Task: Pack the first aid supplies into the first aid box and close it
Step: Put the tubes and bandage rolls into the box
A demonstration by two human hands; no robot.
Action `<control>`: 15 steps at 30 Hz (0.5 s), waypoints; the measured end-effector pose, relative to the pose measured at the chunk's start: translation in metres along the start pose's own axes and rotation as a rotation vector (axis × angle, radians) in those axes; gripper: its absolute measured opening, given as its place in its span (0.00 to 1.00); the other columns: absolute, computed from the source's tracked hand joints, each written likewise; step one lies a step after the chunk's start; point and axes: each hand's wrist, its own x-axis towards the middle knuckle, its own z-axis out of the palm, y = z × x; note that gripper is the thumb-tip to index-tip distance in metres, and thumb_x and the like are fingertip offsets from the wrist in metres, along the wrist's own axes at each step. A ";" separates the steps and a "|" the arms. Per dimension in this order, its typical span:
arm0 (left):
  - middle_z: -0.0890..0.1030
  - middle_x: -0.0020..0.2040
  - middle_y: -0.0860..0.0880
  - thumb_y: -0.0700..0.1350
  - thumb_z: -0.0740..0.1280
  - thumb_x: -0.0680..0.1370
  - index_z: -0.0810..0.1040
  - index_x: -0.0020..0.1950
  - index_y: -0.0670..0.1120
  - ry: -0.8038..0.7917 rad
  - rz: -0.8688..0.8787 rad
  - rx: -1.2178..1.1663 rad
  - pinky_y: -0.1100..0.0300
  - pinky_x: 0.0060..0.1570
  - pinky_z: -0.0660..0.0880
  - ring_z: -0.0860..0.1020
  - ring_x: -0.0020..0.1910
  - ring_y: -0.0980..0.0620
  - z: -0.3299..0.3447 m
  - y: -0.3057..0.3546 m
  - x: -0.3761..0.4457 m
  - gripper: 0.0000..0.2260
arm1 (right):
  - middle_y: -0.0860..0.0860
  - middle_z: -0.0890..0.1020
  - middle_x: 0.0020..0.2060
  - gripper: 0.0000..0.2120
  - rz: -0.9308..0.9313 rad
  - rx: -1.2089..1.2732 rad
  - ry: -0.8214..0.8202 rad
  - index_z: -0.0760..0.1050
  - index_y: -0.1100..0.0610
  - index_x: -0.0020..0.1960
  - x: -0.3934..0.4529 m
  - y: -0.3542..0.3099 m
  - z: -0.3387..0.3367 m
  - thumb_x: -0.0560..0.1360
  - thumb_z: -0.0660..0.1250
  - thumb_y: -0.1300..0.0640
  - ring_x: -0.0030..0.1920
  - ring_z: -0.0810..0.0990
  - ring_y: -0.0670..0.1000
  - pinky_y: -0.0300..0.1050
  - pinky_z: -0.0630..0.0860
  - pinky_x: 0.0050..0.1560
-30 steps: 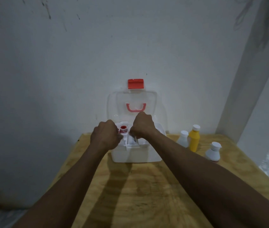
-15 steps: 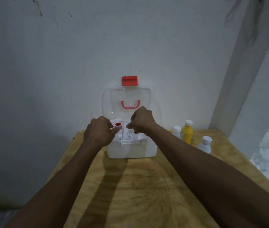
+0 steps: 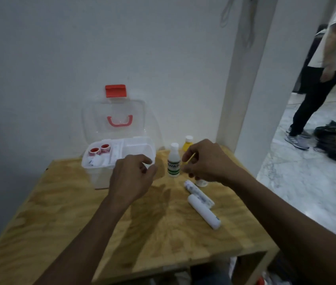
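My right hand (image 3: 206, 161), fingers loosely curled and empty, hovers just beside the small white plastic bottle with a green-banded label (image 3: 173, 161), standing on the plywood table (image 3: 64, 212) right of the open white plastic first aid box (image 3: 117, 159). It looks light, rigid, smooth; I'd grip its body. My left hand (image 3: 131, 177) hangs half-curled, holding nothing.

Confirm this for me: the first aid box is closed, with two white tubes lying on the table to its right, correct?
Not quite. The head view shows the first aid box open, its clear lid standing up against the wall. The two white tubes do lie on the table to its right.
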 end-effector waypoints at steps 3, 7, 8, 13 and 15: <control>0.85 0.41 0.51 0.58 0.71 0.71 0.85 0.52 0.50 -0.150 -0.035 0.018 0.55 0.45 0.80 0.83 0.41 0.53 0.039 0.012 -0.008 0.15 | 0.54 0.84 0.40 0.07 0.044 -0.152 0.005 0.83 0.57 0.44 -0.013 0.035 0.001 0.66 0.76 0.58 0.36 0.81 0.50 0.42 0.78 0.39; 0.83 0.39 0.51 0.63 0.71 0.68 0.82 0.40 0.48 -0.394 -0.140 0.057 0.53 0.41 0.79 0.82 0.41 0.51 0.078 0.026 -0.018 0.18 | 0.54 0.83 0.47 0.09 0.124 -0.158 -0.027 0.83 0.56 0.46 -0.023 0.068 0.015 0.66 0.76 0.56 0.46 0.81 0.51 0.40 0.72 0.41; 0.82 0.35 0.51 0.63 0.72 0.67 0.83 0.39 0.45 -0.437 -0.156 0.044 0.54 0.35 0.76 0.81 0.38 0.52 0.084 0.029 -0.023 0.20 | 0.54 0.83 0.48 0.10 0.133 -0.141 -0.039 0.84 0.56 0.46 -0.024 0.073 0.018 0.66 0.76 0.56 0.47 0.81 0.51 0.40 0.74 0.42; 0.82 0.34 0.45 0.60 0.72 0.68 0.83 0.40 0.41 -0.520 -0.206 -0.025 0.54 0.32 0.74 0.82 0.39 0.47 0.096 0.039 -0.030 0.20 | 0.54 0.84 0.47 0.17 0.196 -0.036 -0.110 0.84 0.58 0.51 -0.024 0.083 0.021 0.63 0.78 0.58 0.46 0.82 0.50 0.43 0.77 0.43; 0.84 0.37 0.43 0.55 0.73 0.68 0.83 0.43 0.41 -0.545 -0.234 -0.040 0.49 0.37 0.80 0.84 0.39 0.46 0.095 0.044 -0.028 0.17 | 0.54 0.84 0.50 0.18 0.190 -0.087 -0.139 0.83 0.58 0.53 -0.021 0.087 0.019 0.63 0.76 0.61 0.49 0.82 0.51 0.41 0.75 0.43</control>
